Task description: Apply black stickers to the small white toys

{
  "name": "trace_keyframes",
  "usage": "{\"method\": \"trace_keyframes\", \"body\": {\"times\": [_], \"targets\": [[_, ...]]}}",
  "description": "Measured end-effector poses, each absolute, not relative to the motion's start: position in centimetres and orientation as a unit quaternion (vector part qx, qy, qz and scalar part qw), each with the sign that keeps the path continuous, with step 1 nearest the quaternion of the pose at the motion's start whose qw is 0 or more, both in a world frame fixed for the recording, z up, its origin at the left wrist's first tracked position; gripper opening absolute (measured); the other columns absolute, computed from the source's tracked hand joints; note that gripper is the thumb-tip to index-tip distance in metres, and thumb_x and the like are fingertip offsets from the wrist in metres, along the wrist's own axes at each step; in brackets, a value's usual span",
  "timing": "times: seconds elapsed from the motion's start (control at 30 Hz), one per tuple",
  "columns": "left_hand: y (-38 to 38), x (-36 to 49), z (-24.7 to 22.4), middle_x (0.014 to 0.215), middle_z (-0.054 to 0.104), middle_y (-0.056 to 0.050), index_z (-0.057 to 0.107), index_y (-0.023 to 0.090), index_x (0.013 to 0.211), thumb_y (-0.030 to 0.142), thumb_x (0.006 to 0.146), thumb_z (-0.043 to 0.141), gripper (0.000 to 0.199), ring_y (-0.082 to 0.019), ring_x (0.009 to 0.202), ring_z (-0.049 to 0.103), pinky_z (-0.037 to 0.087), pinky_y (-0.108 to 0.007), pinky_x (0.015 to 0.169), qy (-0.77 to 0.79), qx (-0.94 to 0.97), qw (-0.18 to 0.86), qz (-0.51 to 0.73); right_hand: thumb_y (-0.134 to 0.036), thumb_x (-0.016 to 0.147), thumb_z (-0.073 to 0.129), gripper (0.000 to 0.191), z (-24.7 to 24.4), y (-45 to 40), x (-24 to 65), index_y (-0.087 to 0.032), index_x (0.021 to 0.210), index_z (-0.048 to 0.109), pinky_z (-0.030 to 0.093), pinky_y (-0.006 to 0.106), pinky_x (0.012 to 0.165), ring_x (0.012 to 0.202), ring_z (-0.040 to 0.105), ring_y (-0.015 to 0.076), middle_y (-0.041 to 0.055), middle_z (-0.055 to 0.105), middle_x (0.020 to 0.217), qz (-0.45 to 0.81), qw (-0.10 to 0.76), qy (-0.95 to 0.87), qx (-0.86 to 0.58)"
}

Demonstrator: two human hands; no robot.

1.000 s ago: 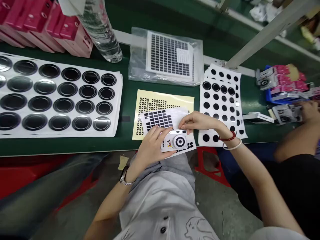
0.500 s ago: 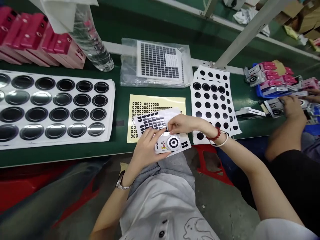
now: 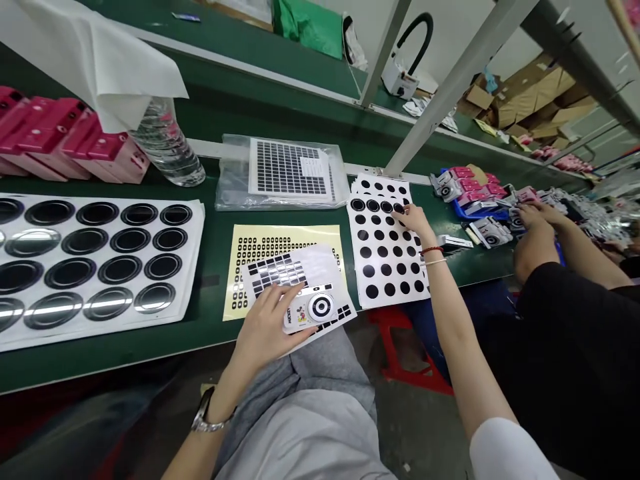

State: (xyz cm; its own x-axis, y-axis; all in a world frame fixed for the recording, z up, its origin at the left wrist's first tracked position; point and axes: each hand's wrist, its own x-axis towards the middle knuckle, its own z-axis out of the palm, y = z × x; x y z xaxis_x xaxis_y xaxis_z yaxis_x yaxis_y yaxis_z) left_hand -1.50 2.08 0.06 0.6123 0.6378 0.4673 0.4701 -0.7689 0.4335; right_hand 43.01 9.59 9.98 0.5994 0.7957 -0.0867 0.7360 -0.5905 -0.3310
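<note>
White camera with sticker sheets

Camera, one: over the sheet of black rectangles, at the front edge of the table; grasped at one end by the left hand.
Sheet of black dots, right: fingertips of the right hand at its upper part; whether pinching anything, cannot tell.

left fingers are curved, right arm outstretched.

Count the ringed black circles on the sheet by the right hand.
4, in the top row of the front sheet: first circle leftmost, second circle and third circle following, fourth circle beside the right hand. Others may be hidden under it.
</note>
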Motion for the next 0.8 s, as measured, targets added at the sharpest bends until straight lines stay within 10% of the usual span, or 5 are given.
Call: {"method": "trace_keyframes", "body": {"times": [0.4, 0.8], "targets": [[1.9, -1.4, -0.2, 0.121, 0.065, -0.013, 0.053, 0.018, 0.150, 0.060, 0.088, 0.082, 0.080, -0.032, 0.110, 0.063, 0.058, -0.046, 0.092, 0.320, 0.879, 0.172, 0.309, -0.034, 0.082, 0.091, 0.062, 8.6, 11.6, 48.9, -0.015, 0.130, 0.057, 0.059, 0.039, 0.069, 0.070, 0.062, 0.0204, 0.0047, 0.066, 0.084, 0.227, 0.145, -0.368, -0.890], [2.1, -1.4, 0.5, 0.117, 0.064, -0.013, 0.054, 0.016, 0.145, 0.060, 0.095, 0.072, 0.069, -0.032, 0.106, 0.063, 0.059, -0.045, 0.089, 0.313, 0.888, 0.154, 0.300, -0.028, 0.088, 0.071, 0.038, 4.4, 9.5, 44.4, -0.022, 0.114, 0.045, 0.050, 0.056, 0.105, 0.114, 0.065, 0.0352, 0.0159, 0.062, 0.125, -0.057, 0.216, -0.400, -0.889]]}}
